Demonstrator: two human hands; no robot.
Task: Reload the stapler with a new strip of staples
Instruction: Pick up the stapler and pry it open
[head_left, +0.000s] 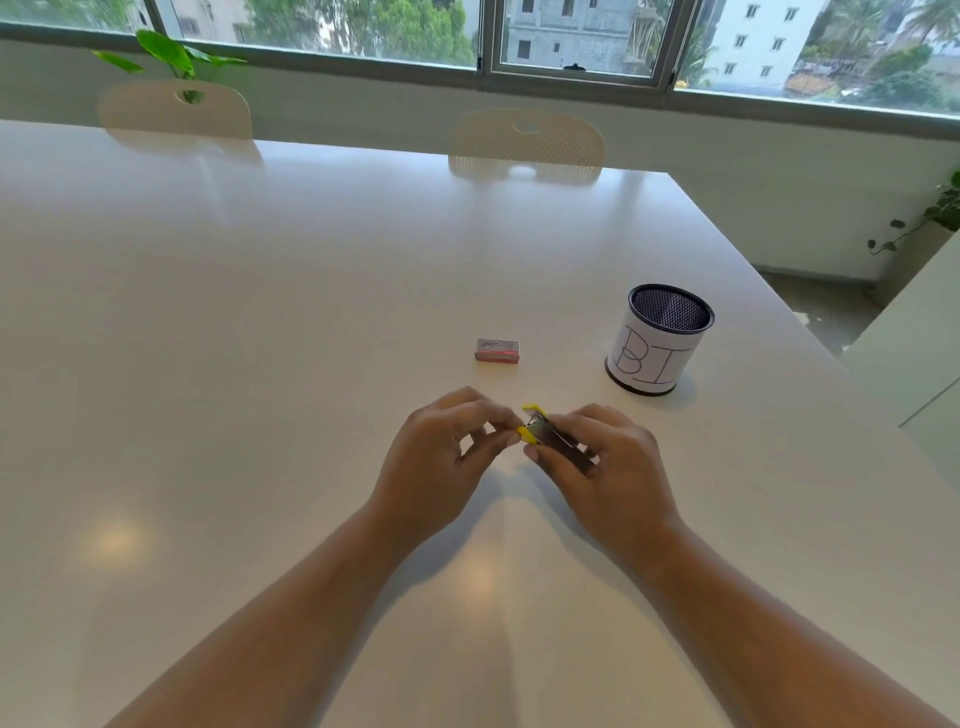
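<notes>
The right hand (602, 457) grips the small yellow stapler (543, 434) just above the table (260, 312). The left hand (447, 447) pinches at its front end; whether it holds staples cannot be told. The stapler looks hinged open, metal channel exposed. Judged mid-load: closing remains. The staple box (497, 350) lies beyond, shut.

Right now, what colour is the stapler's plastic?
Yellow on the stapler, seen in the head view.
</notes>
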